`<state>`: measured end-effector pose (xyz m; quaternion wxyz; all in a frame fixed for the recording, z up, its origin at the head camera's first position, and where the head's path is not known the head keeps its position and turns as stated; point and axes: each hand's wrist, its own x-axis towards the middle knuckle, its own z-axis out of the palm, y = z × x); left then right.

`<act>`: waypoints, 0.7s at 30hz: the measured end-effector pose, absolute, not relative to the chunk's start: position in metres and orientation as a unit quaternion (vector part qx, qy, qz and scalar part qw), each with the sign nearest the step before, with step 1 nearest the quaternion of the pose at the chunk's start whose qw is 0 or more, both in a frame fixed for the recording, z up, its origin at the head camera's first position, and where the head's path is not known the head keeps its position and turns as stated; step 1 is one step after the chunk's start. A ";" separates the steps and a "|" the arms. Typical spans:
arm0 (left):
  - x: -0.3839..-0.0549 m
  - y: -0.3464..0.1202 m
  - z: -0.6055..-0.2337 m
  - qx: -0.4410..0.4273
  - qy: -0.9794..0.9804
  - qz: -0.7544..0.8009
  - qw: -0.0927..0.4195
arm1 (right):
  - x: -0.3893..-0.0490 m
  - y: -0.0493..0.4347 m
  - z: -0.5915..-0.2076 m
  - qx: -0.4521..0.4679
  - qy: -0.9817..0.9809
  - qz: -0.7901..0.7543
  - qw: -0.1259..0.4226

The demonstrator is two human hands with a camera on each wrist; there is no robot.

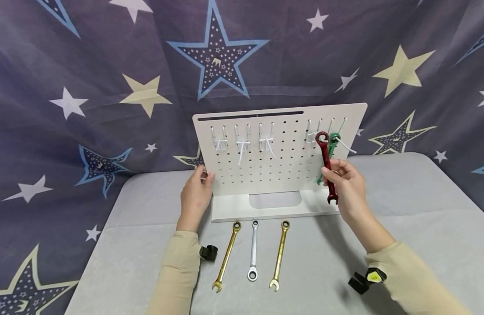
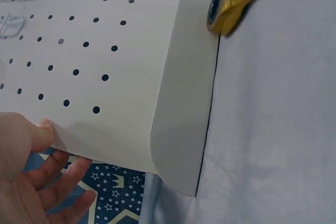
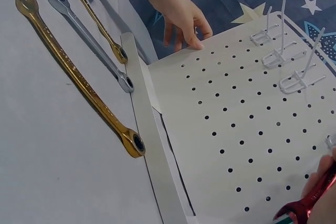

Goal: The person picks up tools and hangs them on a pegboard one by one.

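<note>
My right hand [image 1: 349, 186] pinches a red ratchet wrench [image 1: 326, 159], its ring end up and open end down. That ring is at a white hook at the pegboard's right side; whether the hook passes through it I cannot tell. Just behind, a green wrench [image 1: 334, 141] hangs at the neighbouring hook, partly hidden. In the right wrist view only the lower part of the red wrench [image 3: 317, 190] shows. My left hand [image 1: 196, 195] holds the left edge of the white pegboard [image 2: 131, 129], thumb in front and fingers behind.
On the grey table [image 1: 120, 271] lie a gold wrench [image 1: 227, 256], a silver wrench [image 1: 254, 249] and another gold wrench [image 1: 280, 256], before the board's base [image 1: 230, 210]. White hooks [image 1: 243, 144] stick out of the upper board. A star-patterned cloth [image 1: 108, 52] hangs behind.
</note>
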<state>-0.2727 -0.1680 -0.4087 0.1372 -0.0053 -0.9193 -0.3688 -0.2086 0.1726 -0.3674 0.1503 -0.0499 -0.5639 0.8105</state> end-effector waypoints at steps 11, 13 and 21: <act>-0.274 -0.170 -0.408 -0.004 -0.918 -0.366 0.155 | -0.225 0.164 -0.373 -0.083 -0.568 0.802 0.163; -0.274 -0.170 -0.409 -0.002 -0.918 -0.362 0.161 | -0.228 0.163 -0.376 -0.084 -0.569 0.800 0.171; -0.274 -0.167 -0.409 -0.004 -0.920 -0.358 0.160 | -0.236 0.162 -0.390 -0.055 -0.615 0.762 0.194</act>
